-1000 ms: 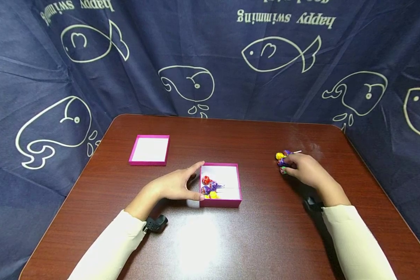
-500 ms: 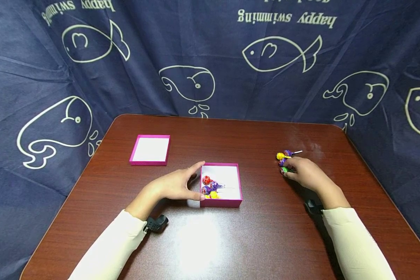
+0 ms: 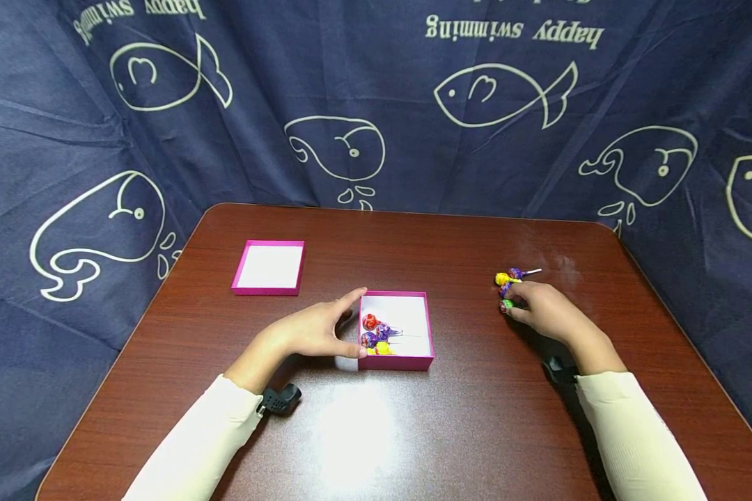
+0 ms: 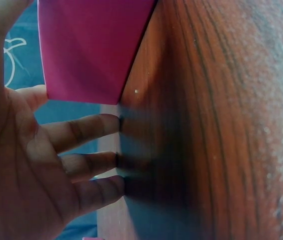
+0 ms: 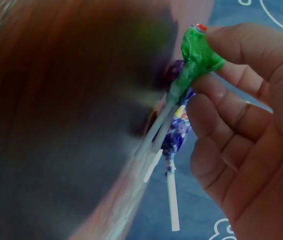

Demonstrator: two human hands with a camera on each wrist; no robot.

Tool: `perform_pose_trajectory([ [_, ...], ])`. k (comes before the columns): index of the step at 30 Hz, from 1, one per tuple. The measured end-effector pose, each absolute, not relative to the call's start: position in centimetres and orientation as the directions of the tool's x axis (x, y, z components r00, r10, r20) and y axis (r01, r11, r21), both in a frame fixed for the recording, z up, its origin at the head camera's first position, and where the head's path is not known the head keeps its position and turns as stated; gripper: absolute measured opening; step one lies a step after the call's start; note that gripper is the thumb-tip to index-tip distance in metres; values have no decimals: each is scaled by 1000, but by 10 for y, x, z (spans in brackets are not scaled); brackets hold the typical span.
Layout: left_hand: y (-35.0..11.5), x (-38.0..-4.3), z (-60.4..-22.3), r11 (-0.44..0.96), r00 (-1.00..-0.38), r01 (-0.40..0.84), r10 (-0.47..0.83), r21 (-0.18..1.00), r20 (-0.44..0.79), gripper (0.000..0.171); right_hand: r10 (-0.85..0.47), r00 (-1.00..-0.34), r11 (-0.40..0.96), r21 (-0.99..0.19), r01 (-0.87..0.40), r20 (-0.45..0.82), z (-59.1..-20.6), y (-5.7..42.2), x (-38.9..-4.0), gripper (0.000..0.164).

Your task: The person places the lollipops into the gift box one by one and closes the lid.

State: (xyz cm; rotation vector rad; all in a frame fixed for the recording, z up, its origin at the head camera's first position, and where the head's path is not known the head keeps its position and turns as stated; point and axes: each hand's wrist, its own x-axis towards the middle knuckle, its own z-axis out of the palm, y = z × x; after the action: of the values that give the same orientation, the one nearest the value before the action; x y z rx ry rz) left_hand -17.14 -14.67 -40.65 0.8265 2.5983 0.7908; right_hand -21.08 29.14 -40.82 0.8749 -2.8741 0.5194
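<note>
Green lollipop pinched in right hand, left hand spread against pink box

Green lollipop: stick hidden behind my right hand in the head view. Pink box and my left hand, at the thumb: cropped by the left wrist view's upper edge. Tabletop: blurred in the right wrist view.

Navy fish-print curtain, glossy brown table
</note>
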Motion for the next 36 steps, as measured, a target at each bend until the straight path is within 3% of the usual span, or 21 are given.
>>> perform_pose_trajectory([
  [19, -146, -171, -405, 686, -796, 429, 594, 588, -113, 113, -559, -798, 716, -354, -602, 227, -393, 269, -208, 19],
  [36, -146, -171, -407, 682, -794, 440, 599, 584, -101, 111, -620, -746, 654, -365, -663, 245, -374, 243, -207, 15],
])
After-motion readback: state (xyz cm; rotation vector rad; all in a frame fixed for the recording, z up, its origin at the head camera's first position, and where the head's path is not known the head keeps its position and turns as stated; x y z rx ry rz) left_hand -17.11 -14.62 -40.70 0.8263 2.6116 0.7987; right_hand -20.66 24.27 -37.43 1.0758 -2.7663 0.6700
